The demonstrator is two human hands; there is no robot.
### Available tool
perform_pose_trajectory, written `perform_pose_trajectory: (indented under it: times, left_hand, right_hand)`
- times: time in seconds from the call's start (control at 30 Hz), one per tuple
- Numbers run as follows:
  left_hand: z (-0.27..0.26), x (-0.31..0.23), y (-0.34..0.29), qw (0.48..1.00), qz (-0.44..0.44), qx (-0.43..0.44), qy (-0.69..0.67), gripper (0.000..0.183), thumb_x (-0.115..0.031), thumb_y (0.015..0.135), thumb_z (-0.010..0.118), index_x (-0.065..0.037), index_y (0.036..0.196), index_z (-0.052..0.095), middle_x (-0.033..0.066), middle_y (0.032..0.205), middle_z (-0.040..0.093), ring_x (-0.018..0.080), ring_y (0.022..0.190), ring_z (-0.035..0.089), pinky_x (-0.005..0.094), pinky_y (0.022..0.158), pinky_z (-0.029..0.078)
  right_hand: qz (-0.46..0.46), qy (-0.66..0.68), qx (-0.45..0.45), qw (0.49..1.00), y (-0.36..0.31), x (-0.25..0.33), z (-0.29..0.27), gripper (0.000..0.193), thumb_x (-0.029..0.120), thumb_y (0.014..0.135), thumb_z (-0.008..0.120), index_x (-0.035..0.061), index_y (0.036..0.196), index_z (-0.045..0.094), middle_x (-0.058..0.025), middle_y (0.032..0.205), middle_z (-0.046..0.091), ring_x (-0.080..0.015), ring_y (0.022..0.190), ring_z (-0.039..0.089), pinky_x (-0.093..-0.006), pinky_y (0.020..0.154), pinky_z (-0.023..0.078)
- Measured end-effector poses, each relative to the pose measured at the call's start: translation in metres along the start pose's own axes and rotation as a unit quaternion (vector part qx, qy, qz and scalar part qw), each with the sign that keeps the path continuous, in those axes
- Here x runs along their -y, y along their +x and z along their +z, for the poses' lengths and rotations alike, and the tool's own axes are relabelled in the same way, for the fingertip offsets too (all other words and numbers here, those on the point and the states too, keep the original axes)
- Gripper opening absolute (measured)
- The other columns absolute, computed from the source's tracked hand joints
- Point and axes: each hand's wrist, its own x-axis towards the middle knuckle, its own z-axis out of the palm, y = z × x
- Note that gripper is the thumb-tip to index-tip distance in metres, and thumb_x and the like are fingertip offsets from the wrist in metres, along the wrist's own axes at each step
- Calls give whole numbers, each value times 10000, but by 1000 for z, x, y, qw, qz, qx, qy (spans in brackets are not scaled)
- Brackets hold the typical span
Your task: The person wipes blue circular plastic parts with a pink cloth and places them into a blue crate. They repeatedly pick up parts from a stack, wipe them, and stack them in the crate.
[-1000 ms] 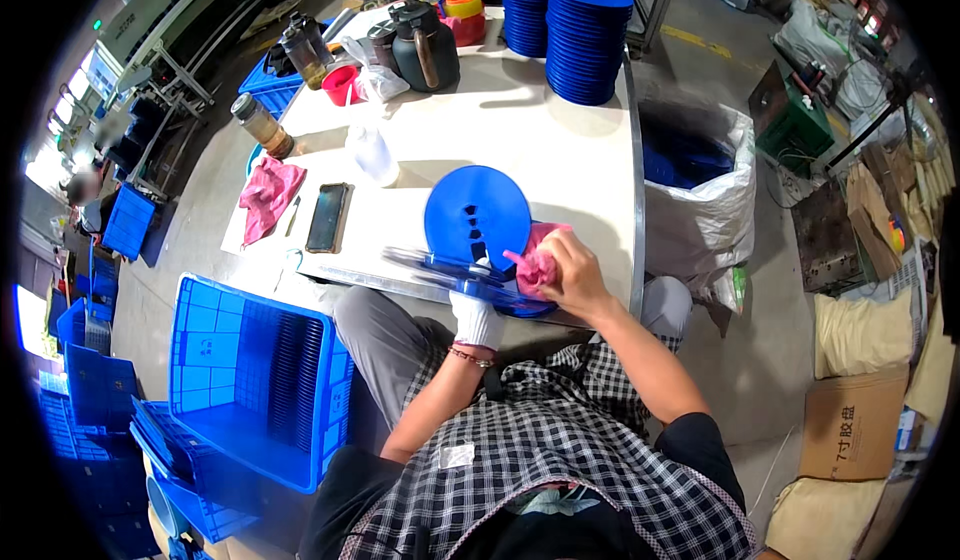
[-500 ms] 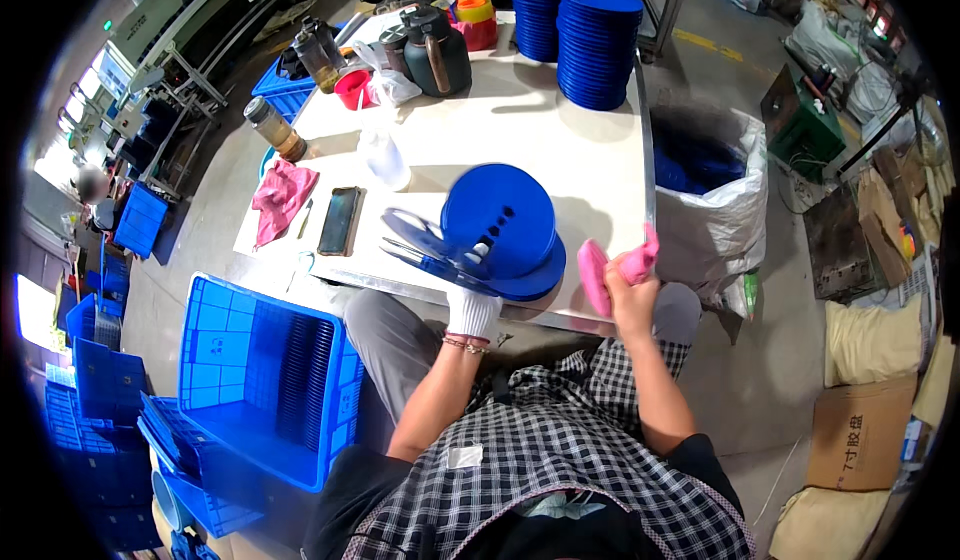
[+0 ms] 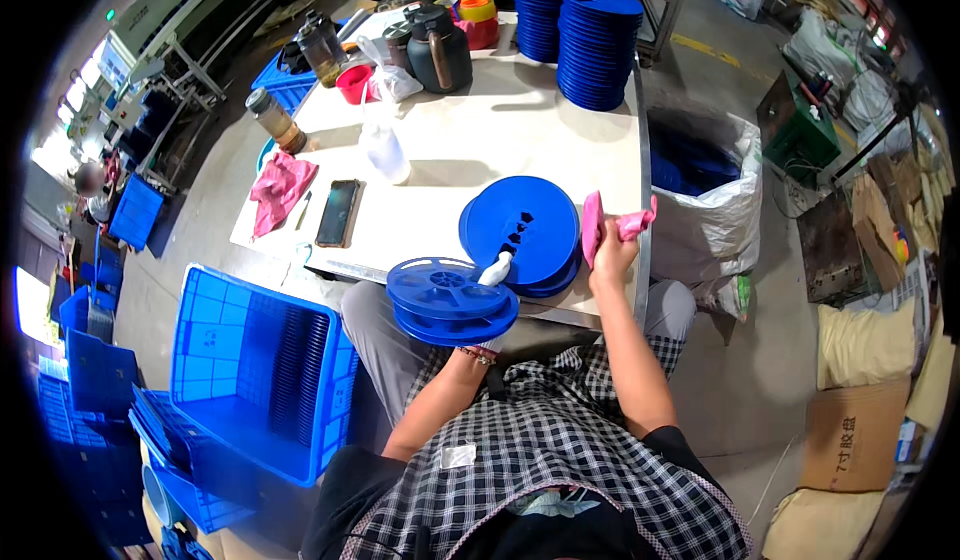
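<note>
A blue plastic reel (image 3: pixel 440 292) with cut-out openings in its upper flange is in my left hand (image 3: pixel 496 269). The white-gloved thumb lies over its edge, while the other fingers are hidden beneath it. Beside the reel, several round blue discs (image 3: pixel 545 222) lie stacked at the table's front edge, the top one with dark marks near its middle. My bare right hand (image 3: pixel 612 257) grips a bunched pink cloth (image 3: pixel 592 222) to the right of these discs, apart from them.
Two tall stacks of blue discs (image 3: pixel 600 50) stand at the back of the white table (image 3: pixel 420 225). A phone (image 3: pixel 338 214), a white bottle (image 3: pixel 384 154) and another pink cloth (image 3: pixel 283 192) lie or stand leftward. A blue crate (image 3: pixel 225 355) sits left; a white sack (image 3: pixel 715 230) stands right.
The reel has swung from a steep tilt to nearly flat, nearer my body, now covering most of my left hand. My right hand and the pink cloth have moved slightly away from me.
</note>
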Motion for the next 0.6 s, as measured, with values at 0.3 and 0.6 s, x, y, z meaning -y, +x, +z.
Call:
perform_pose_trajectory:
  times: [0.3, 0.6]
  left_hand:
    - [11, 4, -15, 997, -39, -43, -41, 216, -100, 904, 733, -96, 1118, 701, 2, 1063, 687, 119, 922, 638, 255, 883, 507]
    - [16, -3, -28, 999, -15, 24, 39, 210, -117, 958, 674, -85, 1165, 675, -5, 1080, 671, 128, 927, 636, 276, 845, 525]
  right_hand:
    - [-559, -262, 397, 680, -53, 45, -24, 259, 6, 774, 731, 70, 979, 586, -89, 928, 628, -269, 873, 622, -369, 795, 522]
    - [-641, -266, 461, 553, -20, 30, 52, 294, 149, 788, 757, 27, 969, 560, -144, 985, 602, -342, 930, 627, -443, 831, 526]
